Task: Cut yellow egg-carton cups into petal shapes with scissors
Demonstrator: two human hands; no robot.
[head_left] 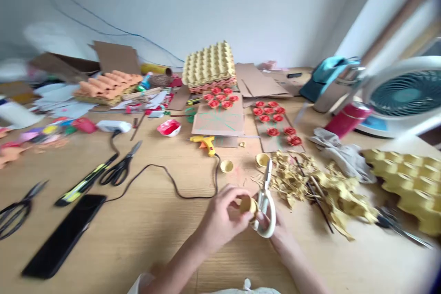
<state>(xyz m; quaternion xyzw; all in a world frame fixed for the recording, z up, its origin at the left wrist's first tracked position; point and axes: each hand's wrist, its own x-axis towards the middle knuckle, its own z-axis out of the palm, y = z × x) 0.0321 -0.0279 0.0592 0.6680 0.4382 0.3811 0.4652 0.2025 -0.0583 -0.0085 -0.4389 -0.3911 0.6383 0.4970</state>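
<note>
Between the thumb and fingers of my left hand is a small yellow egg-carton cup. White-handled scissors are in my right hand, close beside the cup, with the blades pointing up and away from me. The blades look together or nearly so. Some of my right fingers are hidden behind the handles and the cup. Two more yellow cups stand just beyond my hands, one cup to the left and another cup behind the scissor tips. A heap of torn yellow carton scraps lies to the right.
A yellow glue gun trails a black cord across the table. Red paper roses sit on cardboard. On the left lie a phone, a cutter knife and black scissors. Egg trays stack at the back; a fan stands right.
</note>
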